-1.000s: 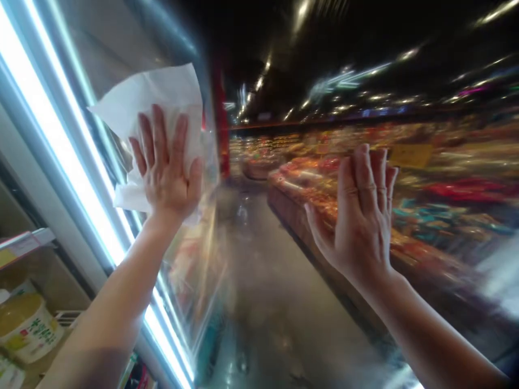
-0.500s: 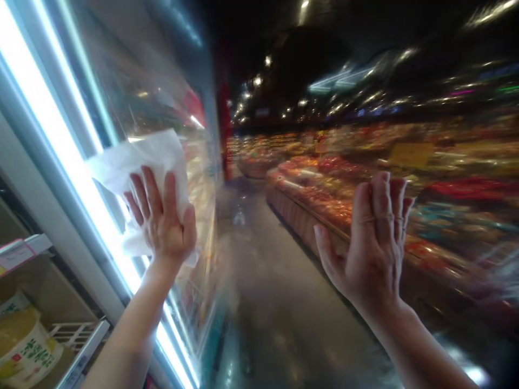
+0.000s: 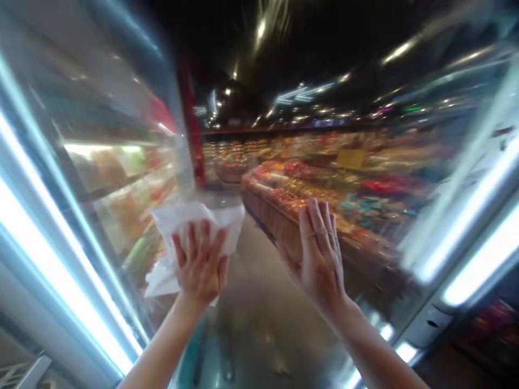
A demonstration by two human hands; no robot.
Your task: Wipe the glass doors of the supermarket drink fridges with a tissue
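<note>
Supermarket aisle [image 3: 259, 302] runs blurred between light tubes [image 3: 60, 281], heaped display [image 3: 287, 186] along its right edge; before its left edge, a white sheet [image 3: 227, 219] lies under the spread left hand [image 3: 198, 270]; right hand [image 3: 322, 265] flat, fingers together.

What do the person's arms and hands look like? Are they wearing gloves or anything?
No gloves: the left hand and right hand are both bare. The left forearm and right forearm show no sleeves as far as the picture reaches. I see no watch or bracelet; blur hides fine details.
</note>
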